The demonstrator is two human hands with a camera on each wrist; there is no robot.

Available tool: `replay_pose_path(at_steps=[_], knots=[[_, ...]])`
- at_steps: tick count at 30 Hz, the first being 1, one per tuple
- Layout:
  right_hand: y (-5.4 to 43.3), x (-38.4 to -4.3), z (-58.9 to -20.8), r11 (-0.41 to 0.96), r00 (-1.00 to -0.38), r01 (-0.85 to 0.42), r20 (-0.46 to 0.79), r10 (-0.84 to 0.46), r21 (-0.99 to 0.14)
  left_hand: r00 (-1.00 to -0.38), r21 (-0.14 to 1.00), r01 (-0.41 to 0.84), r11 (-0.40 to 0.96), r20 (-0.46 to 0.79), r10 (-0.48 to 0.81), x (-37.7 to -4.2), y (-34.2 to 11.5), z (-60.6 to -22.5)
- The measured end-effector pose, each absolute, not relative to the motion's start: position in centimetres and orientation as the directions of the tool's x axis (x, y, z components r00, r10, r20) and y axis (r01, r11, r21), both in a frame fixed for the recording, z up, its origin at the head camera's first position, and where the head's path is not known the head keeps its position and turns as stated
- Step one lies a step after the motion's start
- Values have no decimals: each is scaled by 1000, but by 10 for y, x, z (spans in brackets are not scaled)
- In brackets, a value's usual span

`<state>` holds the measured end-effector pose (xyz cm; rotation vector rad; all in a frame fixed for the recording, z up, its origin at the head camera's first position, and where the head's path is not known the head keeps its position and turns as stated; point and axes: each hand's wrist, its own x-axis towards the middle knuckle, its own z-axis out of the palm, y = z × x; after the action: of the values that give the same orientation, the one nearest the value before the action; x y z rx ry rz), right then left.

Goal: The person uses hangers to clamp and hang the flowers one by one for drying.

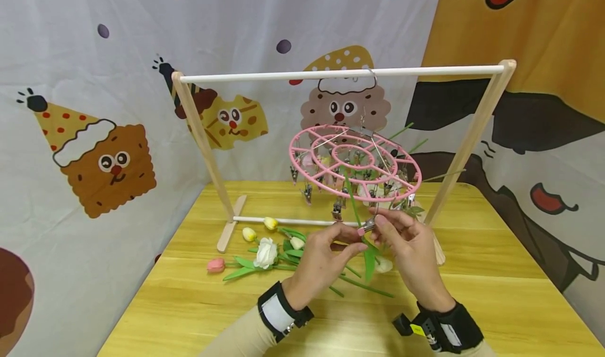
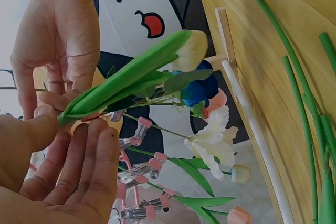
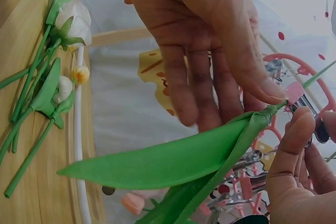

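A cream tulip [image 2: 193, 51] hangs bloom-down, its long green leaves [image 3: 152, 161] spreading below the stem. My left hand [image 1: 321, 260] pinches the tulip's stem between thumb and forefinger, just under a clip's pink tip; its other fingers are loosely spread. With thumb and fingers, my right hand [image 1: 411, 249] grips that metal clip [image 1: 368, 224], whose tip meets the stem. The clip hangs from a round pink drying rack [image 1: 302, 174], just above both hands. More metal clips [image 1: 307, 193] dangle round it, and several flowers, among them a white lily [image 2: 210, 142], are clipped there head-down.
A wooden stand with a white top bar [image 1: 264, 76] carries the rack by its hook. On the wooden table [image 1: 179, 299], left of my hands, lie a white rose [image 1: 266, 253], a pink tulip [image 1: 216, 265], yellow tulips [image 1: 249, 234] and loose green stems. A cartoon-printed cloth [image 1: 142, 42] hangs behind.
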<state>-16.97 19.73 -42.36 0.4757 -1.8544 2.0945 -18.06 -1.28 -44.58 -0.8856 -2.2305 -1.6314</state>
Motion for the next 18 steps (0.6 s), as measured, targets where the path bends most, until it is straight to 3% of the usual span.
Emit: replay_pose_path(at_steps=[10,18], knots=[[209,-172,-421,-173,-908,-416,419,22,-893,-750,716,643,271,517,413,-180,-22,-448],[217,-175,-420,-193,-922,-385,384,45,-903,-758,700,636,325,489,431,-181,-34,-455]])
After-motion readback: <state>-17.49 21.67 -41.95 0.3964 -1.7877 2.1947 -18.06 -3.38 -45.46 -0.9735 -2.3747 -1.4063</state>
